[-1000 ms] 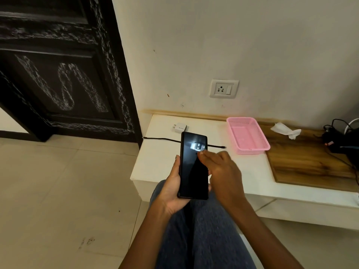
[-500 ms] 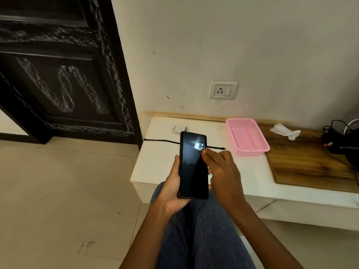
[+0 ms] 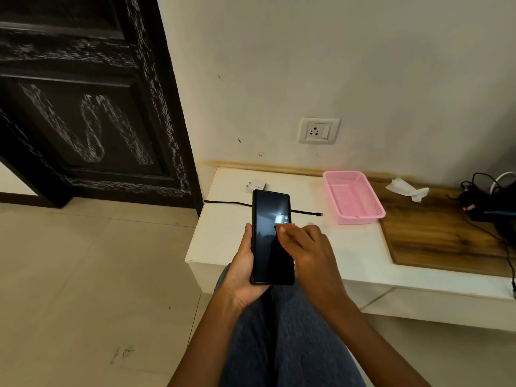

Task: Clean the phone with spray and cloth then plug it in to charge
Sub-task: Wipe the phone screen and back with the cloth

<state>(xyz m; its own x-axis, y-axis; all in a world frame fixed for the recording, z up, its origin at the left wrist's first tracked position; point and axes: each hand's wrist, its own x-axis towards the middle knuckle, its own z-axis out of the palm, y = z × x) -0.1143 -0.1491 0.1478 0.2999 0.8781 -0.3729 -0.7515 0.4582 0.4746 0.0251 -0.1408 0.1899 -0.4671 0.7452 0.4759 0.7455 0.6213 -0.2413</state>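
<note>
My left hand [image 3: 242,270] grips a black phone [image 3: 268,247] from its left edge, holding it upright over my lap with the dark screen facing me. The bent fingertips of my right hand [image 3: 310,252] touch the right side of the screen near its middle; that hand is blurred. A white charger adapter [image 3: 258,185] and a black cable [image 3: 229,203] lie on the white ledge [image 3: 223,241] behind the phone. Above them on the wall is a socket [image 3: 319,130]. A crumpled white cloth [image 3: 406,189] lies on a wooden board [image 3: 435,238]. No spray bottle is in view.
A pink plastic basket [image 3: 360,219] stands on the ledge between the cable end and the wooden board. Black devices and wires [image 3: 488,202] crowd the far right. A dark carved door [image 3: 83,107] is at the left, with tiled floor below it.
My right fingertips have slid a little down and left across the screen. The left hand keeps its hold on the phone.
</note>
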